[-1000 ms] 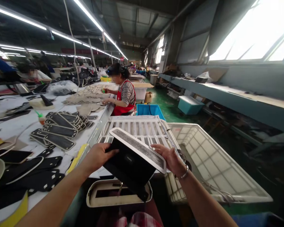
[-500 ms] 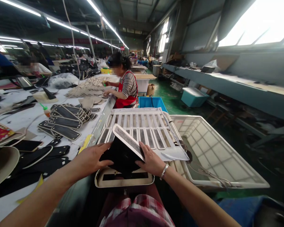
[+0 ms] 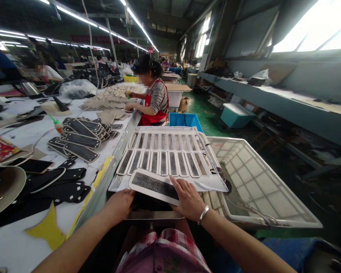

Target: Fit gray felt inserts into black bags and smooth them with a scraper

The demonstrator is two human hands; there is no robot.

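A cream-edged rectangular panel (image 3: 153, 185) with a dark grey centre lies flat over a black piece (image 3: 147, 204) in front of me. My right hand (image 3: 189, 199) rests on the panel's right end, fingers stretched over it. My left hand (image 3: 121, 203) grips the black piece's left side, fingers curled under it. Beyond them a white tray (image 3: 216, 185) carries rows of similar grey-centred panels (image 3: 161, 163).
The work table (image 3: 31, 140) at left holds stacked black cream-edged strips (image 3: 79, 138), black cut pieces (image 3: 51, 185), a yellow scrap (image 3: 47, 229) and a glue bottle. A white crate (image 3: 255, 182) stands right. A person in a red apron (image 3: 155, 100) works further along.
Both hands have lowered the panel and the black piece from a raised, tilted hold to lying flat near my lap. My view has tipped down.
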